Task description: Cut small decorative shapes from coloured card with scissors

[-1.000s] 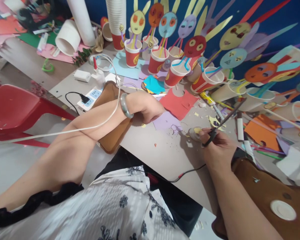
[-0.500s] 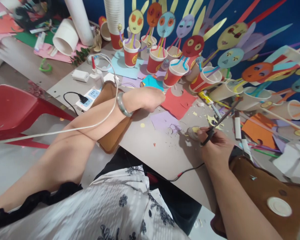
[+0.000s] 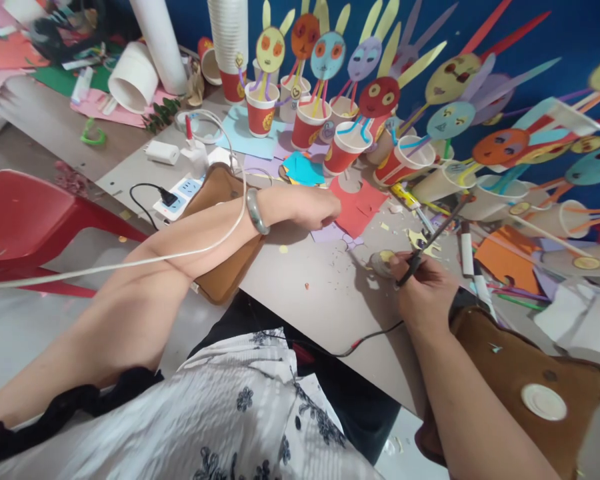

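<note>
My left hand, a bangle at its wrist, is closed with its fingers turned down. It lies at the left edge of the red paper, partly covering a piece of purple paper; what its fingertips hold, if anything, is hidden. My right hand grips a long, thin dark tool, possibly scissors, slanting up toward the paper cups. A small round container or roll with a yellowish top sits by my right fingertips.
Paper cups with paper rabbit figures line the back. A power strip and white cable are at left. Brown cushions lie at both sides. Markers and orange paper lie at right. A red chair stands left.
My left hand has moved a little right, over the purple paper. My right hand keeps its grip on the dark tool. The view has shifted slightly.
</note>
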{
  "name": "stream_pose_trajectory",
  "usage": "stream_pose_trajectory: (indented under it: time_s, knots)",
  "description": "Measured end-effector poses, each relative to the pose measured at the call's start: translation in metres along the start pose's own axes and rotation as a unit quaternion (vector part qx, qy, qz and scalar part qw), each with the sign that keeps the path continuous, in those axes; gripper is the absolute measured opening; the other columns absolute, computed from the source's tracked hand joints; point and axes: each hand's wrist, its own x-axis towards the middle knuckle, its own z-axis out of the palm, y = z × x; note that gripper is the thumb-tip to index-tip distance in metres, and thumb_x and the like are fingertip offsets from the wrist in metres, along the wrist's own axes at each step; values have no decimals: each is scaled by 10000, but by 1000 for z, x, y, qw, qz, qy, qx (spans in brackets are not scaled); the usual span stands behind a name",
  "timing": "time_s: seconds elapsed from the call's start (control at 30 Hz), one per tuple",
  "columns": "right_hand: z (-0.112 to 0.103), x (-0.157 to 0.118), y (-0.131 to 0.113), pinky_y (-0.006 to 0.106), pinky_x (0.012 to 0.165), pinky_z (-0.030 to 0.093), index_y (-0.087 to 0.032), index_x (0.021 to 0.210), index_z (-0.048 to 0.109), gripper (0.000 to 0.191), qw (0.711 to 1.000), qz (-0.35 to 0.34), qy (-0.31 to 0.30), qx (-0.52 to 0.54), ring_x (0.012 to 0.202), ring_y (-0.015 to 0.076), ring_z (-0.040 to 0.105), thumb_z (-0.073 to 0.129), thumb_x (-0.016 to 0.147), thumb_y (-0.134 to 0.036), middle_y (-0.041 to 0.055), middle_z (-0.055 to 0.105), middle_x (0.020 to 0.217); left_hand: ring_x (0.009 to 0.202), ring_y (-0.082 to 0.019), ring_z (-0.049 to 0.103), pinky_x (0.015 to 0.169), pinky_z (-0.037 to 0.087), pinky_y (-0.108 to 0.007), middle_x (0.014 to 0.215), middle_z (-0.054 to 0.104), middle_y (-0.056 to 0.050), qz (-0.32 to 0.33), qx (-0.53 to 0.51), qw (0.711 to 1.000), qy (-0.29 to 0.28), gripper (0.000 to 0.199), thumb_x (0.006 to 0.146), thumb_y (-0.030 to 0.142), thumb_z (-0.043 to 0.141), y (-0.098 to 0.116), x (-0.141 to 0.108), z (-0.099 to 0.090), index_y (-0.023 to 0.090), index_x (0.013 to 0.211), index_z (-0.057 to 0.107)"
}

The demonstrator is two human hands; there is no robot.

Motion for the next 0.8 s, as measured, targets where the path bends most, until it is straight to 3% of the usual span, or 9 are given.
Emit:
stream_pose_trajectory:
  time_s: [0.03, 0.13, 0.27, 0.37, 0.5, 0.6, 0.67, 0.8]
  knots:
    - [0, 0, 0, 336, 714, 498, -193, 699, 671, 109, 1000, 0, -1, -1, 667, 150, 567, 749, 707, -268, 7, 657, 719, 801, -200, 596, 704, 382, -313, 918, 720, -92, 2, 8, 1000, 1, 306, 755, 73, 530, 2, 0, -6, 129, 961, 750]
    - [0, 1, 1, 340, 712, 506, -199, 693, 665, 125, 1000, -4, -2, 0, 659, 149, 570, 746, 714, -292, 1, 658, 722, 884, -208, 619, 758, 395, -322, 1020, 719, -93, -13, 7, 997, 77, 355, 798, 99, 493, 17, 1, -22, 154, 1050, 737]
    - [1, 0, 4, 357, 721, 531, -217, 721, 690, 137, 1000, -20, -3, 12, 671, 162, 600, 771, 716, -327, -6, 672, 736, 949, -257, 632, 778, 406, -359, 1010, 725, -123, -28, 23, 996, 77, 320, 792, 98, 498, 43, 7, -26, 157, 971, 756]
    - [2, -2, 3, 351, 728, 536, -228, 712, 699, 132, 999, -25, -8, 30, 688, 159, 613, 784, 737, -328, -5, 691, 753, 954, -258, 638, 776, 397, -355, 982, 730, -123, -22, 7, 997, 80, 252, 820, 141, 518, 54, 15, -16, 140, 930, 745]
    - [1, -6, -4, 364, 694, 534, -228, 719, 702, 184, 1000, -9, -8, 27, 709, 185, 620, 807, 729, -379, 27, 700, 764, 778, -193, 614, 684, 391, -325, 818, 714, -113, -34, -137, 986, 86, 317, 916, 293, 494, 57, 22, 6, 110, 767, 706]
    - [1, -6, -8, 341, 642, 514, -228, 722, 714, 220, 998, 0, -16, 55, 682, 181, 602, 832, 709, -413, 29, 687, 732, 774, -137, 614, 700, 432, -272, 912, 730, -79, 13, -271, 956, 109, 169, 818, 164, 599, 58, 25, 23, 105, 928, 713]
    - [2, -6, -9, 307, 628, 494, -218, 717, 713, 230, 996, 6, -15, 87, 661, 156, 584, 848, 700, -403, 4, 659, 694, 801, -127, 620, 724, 458, -254, 962, 733, -77, 13, -331, 935, 124, 256, 741, 87, 643, 59, 27, 32, 97, 988, 709]
    - [2, -7, -10, 276, 621, 474, -210, 719, 709, 223, 992, 17, -29, 121, 648, 133, 567, 857, 705, -377, -17, 640, 680, 733, -108, 610, 697, 468, -241, 847, 721, -64, 25, -441, 889, 119, 173, 752, 187, 719, 58, 34, 42, 89, 893, 700]
